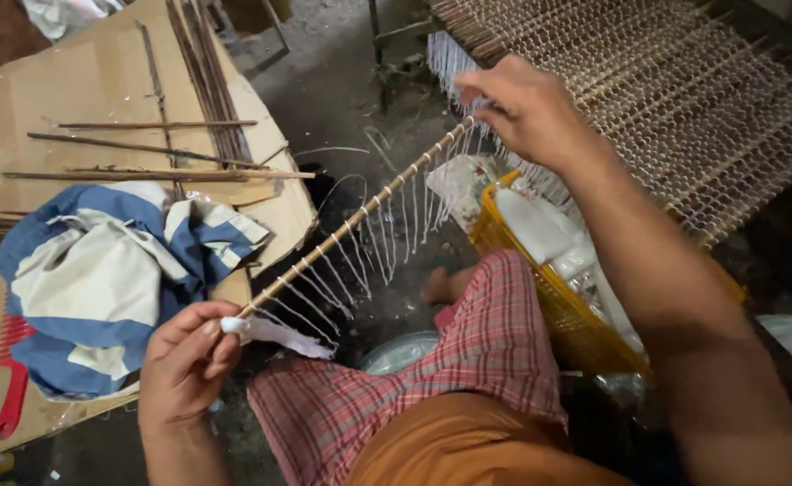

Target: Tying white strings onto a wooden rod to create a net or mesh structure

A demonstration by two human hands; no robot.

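— Holding a thin bamboo stick [360,216] at both ends, are they? It is running slantwise between the two hands, with white threads [360,256] hanging off it in a row.

— Yes. The left hand [184,364] is pinching the lower end, fingers [200,335] closed narrow around the stick tip and a white scrap of cloth [279,335]. The right hand [526,108] is gripping the upper end, fingers curled tight, just in front of the woven mat of sticks [684,99].

— What are you seeing as the risk?

— The threads are dangling loose below the fingers; I am judging they could be tangling together, or snagging on the yellow basket [558,310] lying just under the right fingers. A stick that thin could also be bending or snapping if either hand is pulling too hard.

— And slipping?

— The left pinch is looking light, so the end could be sliding out. Beyond the left fingers, spare sticks [157,148] are lying on cardboard [63,90], beside a blue and white cloth [99,279] and a red comb [9,387].
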